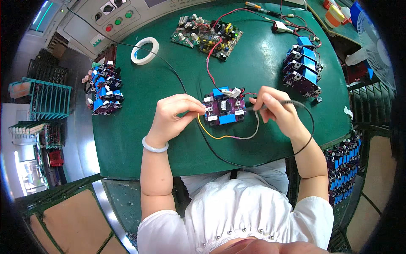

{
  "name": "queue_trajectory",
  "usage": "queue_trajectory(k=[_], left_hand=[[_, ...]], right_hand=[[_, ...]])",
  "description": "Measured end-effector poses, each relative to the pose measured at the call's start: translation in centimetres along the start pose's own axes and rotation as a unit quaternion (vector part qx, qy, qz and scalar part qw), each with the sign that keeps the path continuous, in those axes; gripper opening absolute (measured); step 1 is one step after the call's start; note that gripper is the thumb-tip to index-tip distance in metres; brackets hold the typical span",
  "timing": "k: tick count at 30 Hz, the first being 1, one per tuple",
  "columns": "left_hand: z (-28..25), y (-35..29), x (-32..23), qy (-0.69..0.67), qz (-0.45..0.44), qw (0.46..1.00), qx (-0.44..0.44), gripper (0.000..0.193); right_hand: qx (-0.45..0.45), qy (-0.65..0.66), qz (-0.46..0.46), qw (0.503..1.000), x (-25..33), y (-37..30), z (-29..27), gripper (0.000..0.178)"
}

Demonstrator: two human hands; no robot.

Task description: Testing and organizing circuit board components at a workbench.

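Note:
A purple circuit board (224,114) with blue blocks and white parts lies on the green table. At its left edge my left hand (174,116) is closed in a pinch on the end of a thin yellow lead (207,131); the fingertips hide most of that end. On the board's right side my right hand (277,111) grips a slim test probe (250,109), its tip pointing at the board's edge. From the probe a black cable (237,164) loops below the board. A white plug (232,92) with red and black wires sits at the board's upper edge.
Larger circuit boards (207,36) lie at the back, beside a roll of white tape (144,51). Stacked purple boards stand at left (105,91) and right (302,70). A control panel (114,25) with knobs and buttons borders the far left; a white fan (374,46) stands far right.

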State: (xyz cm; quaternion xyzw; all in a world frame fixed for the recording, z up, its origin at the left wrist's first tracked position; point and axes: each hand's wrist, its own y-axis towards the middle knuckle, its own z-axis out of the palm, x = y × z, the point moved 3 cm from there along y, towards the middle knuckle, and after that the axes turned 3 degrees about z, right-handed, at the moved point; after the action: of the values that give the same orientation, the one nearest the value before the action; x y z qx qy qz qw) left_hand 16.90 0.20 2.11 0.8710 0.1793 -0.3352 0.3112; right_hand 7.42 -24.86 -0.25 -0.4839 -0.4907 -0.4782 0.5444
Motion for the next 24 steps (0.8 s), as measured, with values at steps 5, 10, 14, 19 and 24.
queue_trajectory(k=[5,10,14,19,24], left_hand=[[0.5,-0.1,0.1,-0.006,-0.004,1.0,0.009,0.021],[0.3,0.3,0.0,0.003,-0.039,0.999,0.005,0.018],[0.0,0.5,0.8,-0.016,-0.085,0.996,0.009,0.014],[1.1,-0.1,2.3,-0.152,-0.146,0.977,0.005,0.01],[1.0,-0.3,3.0,-0.226,-0.224,0.947,0.046,0.012]], right_hand=[[0.035,-0.087,-0.01,0.996,1.1,-0.8,0.9,0.038],[-0.015,-0.188,-0.038,0.981,0.1,0.3,0.0,0.027],[-0.009,-0.023,-0.042,0.999,-2.2,1.6,-0.2,0.024],[-0.003,-0.03,-0.052,0.998,-2.8,2.3,-0.3,0.023],[-0.01,-0.063,-0.032,0.997,-2.4,2.1,-0.5,0.023]])
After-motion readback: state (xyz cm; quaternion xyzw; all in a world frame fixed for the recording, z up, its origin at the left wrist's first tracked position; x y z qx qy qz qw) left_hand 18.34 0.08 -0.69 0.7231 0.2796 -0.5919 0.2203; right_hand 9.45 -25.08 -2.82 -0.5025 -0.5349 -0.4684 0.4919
